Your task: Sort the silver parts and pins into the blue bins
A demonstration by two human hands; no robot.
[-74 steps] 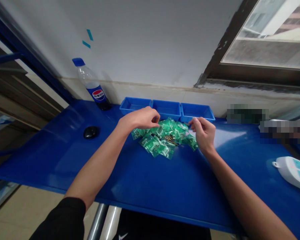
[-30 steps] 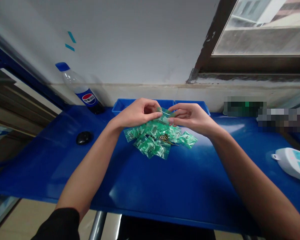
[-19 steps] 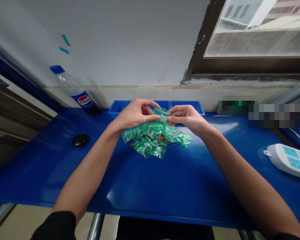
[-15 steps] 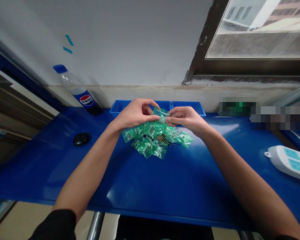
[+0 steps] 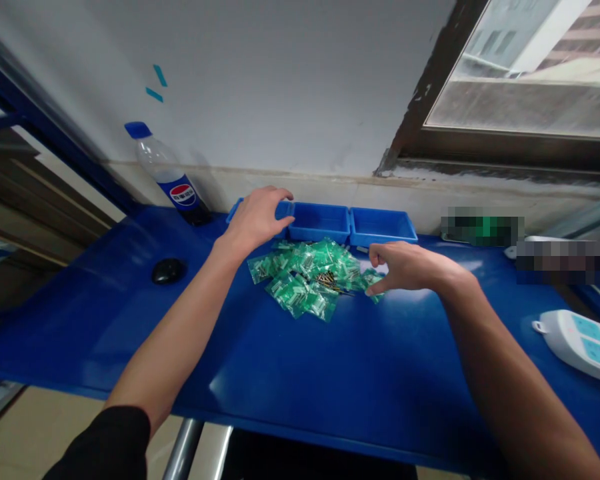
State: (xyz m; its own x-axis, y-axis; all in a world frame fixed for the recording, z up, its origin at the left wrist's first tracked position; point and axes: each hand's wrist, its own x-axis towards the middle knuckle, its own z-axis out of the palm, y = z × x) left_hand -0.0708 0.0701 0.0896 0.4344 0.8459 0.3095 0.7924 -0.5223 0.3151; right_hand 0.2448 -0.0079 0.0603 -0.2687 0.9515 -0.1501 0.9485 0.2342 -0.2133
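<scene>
A pile of small green plastic bags (image 5: 305, 277) with small parts inside lies on the blue table (image 5: 300, 373), with some loose dark and brass pins in its middle. Behind it stand three blue trays side by side: left (image 5: 234, 212), middle (image 5: 320, 223), right (image 5: 384, 228). My left hand (image 5: 257, 217) reaches over the left tray, palm down, fingers apart, nothing visible in it. My right hand (image 5: 405, 267) rests at the pile's right edge, fingers curled onto a green bag (image 5: 375, 293) that peeks out under them.
A Pepsi bottle (image 5: 173, 177) with a blue cap stands by the wall at the back left. A black round object (image 5: 169, 270) lies left of the pile. A white power strip (image 5: 580, 337) sits at the right. A window fills the upper right.
Both hands held one green bag between them above the pile. Now they have parted: the left went back over the left tray, the right dropped to the pile's right edge.
</scene>
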